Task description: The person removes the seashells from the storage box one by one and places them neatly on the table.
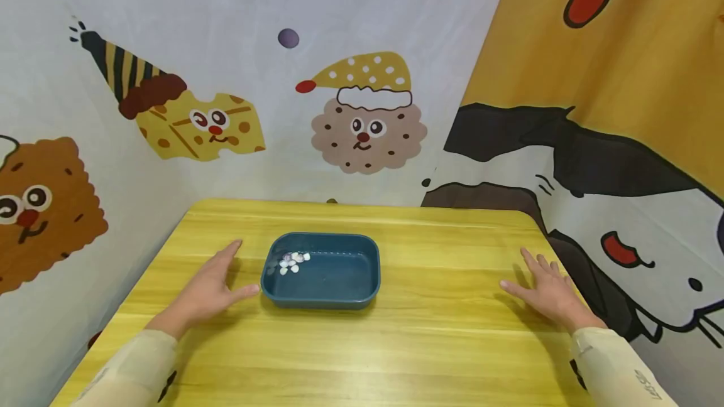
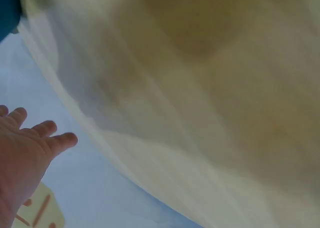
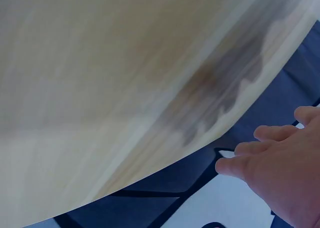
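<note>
A dark teal rectangular tub (image 1: pixel 325 302) stands on the table, left of the middle in the head view. Several small whitish, shiny pieces (image 1: pixel 293 260) lie together inside it toward the left end; they look like pebbles or beads, too small to tell which. To the tub's left is my left hand (image 1: pixel 206 291), fingers extended and holding nothing. Its thumb tip comes right up to the tub's left wall, and whether they touch I cannot tell. My right hand (image 1: pixel 545 291), also holding nothing, is spread over the table's right side, well apart from the tub.
The yellow wood-grain table (image 1: pixel 441 344) has rounded far corners. Behind it and at its left hangs a white cloth (image 1: pixel 237 24) printed with cartoon faces. A yellow, black and white printed cloth (image 1: pixel 526 68) hangs close along the right edge.
</note>
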Tool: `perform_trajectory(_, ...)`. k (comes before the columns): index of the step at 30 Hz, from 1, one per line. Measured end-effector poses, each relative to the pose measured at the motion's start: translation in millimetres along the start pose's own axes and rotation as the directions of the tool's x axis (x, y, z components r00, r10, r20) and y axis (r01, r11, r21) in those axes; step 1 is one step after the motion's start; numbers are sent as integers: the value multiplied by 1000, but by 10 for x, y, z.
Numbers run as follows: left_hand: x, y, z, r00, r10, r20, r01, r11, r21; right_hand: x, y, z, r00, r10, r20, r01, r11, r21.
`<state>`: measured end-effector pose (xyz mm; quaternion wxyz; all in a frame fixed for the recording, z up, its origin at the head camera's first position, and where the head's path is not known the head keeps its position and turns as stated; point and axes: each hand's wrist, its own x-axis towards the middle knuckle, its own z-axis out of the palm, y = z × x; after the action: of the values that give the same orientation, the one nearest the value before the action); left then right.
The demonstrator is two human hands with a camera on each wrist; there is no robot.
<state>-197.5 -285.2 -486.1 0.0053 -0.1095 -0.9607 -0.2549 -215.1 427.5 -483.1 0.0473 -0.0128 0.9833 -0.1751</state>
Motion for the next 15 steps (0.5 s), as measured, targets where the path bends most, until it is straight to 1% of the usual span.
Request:
perform_trajectory(4,49,123,28,1000,25,18,-24,999,-45,24,-121,-21,999,-33,13,33,999,39)
perform_trajectory(9,116,230,92,998,29,47,-26,998,-65,29,-286,-42,998,-46,42,42,995,91)
perform_trajectory(15,212,306,179,997,22,71,-18,998,-59,28,-453,-27,998,-52,47,49,996,71)
